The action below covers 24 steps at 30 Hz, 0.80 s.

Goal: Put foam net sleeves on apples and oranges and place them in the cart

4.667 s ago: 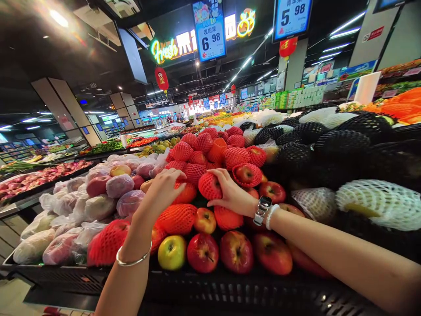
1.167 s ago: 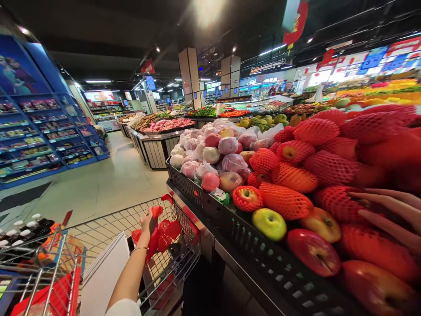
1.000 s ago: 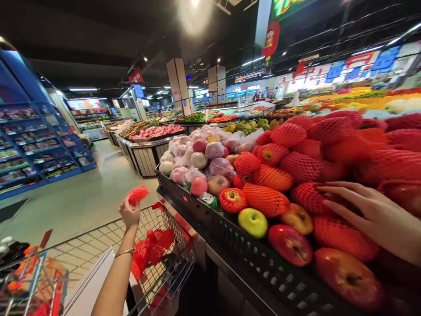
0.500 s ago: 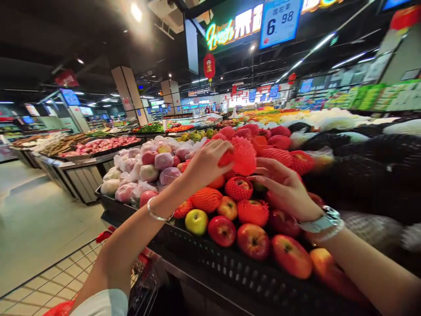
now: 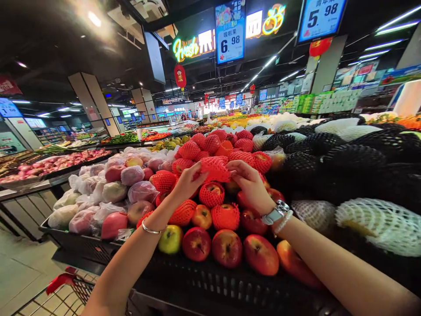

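- Two hands share one red foam net [image 5: 215,169]: the left hand [image 5: 188,182] has its fingers pinched on the left end, and the right hand [image 5: 251,186] has its fingers curled in on the right end, their tips partly hidden.
- The net hangs between the fingers, above the fruit; it looks flattened, with no apple visible inside.
- Directly below the fingers sits a netted apple [image 5: 212,194]; bare red apples [image 5: 196,243] line the side nearer the person, and a heap of netted fruit [image 5: 212,144] rises just beyond.
- Left of the fingers lie bagged fruits [image 5: 113,191].
- The step in hand appears to be handling or spreading the net.
- The next move, I judge, calls for a light grip at both ends, as thin foam could tear, and clearance above the apples.
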Motion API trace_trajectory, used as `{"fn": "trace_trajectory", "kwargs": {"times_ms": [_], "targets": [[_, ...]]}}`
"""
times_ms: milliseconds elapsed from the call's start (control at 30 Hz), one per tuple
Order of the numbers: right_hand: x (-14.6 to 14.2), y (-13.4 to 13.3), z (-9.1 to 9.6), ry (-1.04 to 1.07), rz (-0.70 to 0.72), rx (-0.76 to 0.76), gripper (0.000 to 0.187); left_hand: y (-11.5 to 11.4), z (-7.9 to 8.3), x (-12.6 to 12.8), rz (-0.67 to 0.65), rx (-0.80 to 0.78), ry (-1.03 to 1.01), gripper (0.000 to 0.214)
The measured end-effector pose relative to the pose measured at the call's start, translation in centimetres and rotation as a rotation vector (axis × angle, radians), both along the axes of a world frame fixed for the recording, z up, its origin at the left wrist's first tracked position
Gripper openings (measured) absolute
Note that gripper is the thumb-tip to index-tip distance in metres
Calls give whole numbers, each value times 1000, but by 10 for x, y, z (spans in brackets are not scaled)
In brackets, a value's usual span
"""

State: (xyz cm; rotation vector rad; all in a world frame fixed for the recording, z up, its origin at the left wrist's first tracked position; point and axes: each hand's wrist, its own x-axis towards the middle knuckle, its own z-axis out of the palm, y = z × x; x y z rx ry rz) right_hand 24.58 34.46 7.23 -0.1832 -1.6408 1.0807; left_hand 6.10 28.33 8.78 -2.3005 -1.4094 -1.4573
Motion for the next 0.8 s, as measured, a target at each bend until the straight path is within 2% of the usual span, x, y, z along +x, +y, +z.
{"fn": "trace_trajectory", "kwargs": {"times_ms": [133,233,300,400,533,600,700,733,800], "targets": [[-2,-2,-3,-203,76,4,35,-8,1,-3,21,24,2,34],[-1,-5,-3,-263,118,-60,65,-14,3,-4,19,115,13,28],[0,-7,-3,-324,174,-104,71,-16,4,-5,5,126,30,21],[-1,-7,-5,-348,187,-90,60,-16,4,-5,-1,86,102,15],[-4,-2,-9,-291,116,-48,39,-15,1,-1,40,61,190,22],[-4,2,-10,-279,57,-51,30,-15,1,2,78,89,190,22],[-2,5,-10,-274,-89,-26,25,-19,2,6,138,182,160,17],[-2,5,-10,-283,-137,-7,24,-21,3,7,116,179,154,16],[-1,4,-11,-307,-198,23,21,-25,6,8,-19,107,136,16]]}}
